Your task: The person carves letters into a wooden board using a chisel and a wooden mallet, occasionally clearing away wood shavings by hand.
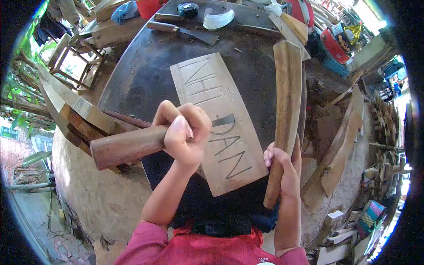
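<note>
My left hand (185,132) is closed in a fist around the thick brown handle of a chisel (128,146). Its butt points left, and a dark flat blade shows past my knuckles over the lettered board. This pale wooden board (207,84) lies slanted on the dark table, with the letters NHI and DAN marked on it. In my right hand (285,165) is a long brown wooden bar (288,88), gripped near its lower end and standing along the board's right side. The fingertips of that hand are right at the board's edge.
On the dark table (141,84), another wooden-handled flat blade (194,36) lies near the back, beside a tape roll (188,9) and a pale curved piece (218,19). Curved timber (79,106) stands at left, more planks (338,154) at right. A wooden stool (73,59) is behind.
</note>
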A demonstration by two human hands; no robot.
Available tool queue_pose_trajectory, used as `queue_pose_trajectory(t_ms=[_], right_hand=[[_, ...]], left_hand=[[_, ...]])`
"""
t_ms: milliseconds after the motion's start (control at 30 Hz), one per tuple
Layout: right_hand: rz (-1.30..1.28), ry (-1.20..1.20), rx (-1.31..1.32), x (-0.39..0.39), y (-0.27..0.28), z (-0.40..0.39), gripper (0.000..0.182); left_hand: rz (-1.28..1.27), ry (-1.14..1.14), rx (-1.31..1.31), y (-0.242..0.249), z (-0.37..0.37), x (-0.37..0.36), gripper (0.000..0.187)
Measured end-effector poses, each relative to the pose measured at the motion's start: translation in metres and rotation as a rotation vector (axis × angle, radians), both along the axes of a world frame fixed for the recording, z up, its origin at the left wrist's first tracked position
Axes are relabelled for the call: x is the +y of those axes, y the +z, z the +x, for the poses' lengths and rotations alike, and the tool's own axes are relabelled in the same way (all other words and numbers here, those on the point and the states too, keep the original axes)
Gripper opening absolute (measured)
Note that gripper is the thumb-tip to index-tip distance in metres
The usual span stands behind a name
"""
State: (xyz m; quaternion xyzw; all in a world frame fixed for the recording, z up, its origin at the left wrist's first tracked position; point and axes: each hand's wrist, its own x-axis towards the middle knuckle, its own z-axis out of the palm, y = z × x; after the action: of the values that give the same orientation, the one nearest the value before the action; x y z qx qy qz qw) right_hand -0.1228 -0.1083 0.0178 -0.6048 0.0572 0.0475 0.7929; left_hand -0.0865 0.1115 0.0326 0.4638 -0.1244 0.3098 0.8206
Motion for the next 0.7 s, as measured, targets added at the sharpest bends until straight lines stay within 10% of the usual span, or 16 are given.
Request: queue_pose_trajectory(t_ms=[700], right_hand=[[-0.449, 0.464, 0.059, 0.041, 0.034, 0.166, 0.030]], left_hand=[[-0.182, -0.044, -0.074, -0.017, -0.015, 0.008, 0.012]])
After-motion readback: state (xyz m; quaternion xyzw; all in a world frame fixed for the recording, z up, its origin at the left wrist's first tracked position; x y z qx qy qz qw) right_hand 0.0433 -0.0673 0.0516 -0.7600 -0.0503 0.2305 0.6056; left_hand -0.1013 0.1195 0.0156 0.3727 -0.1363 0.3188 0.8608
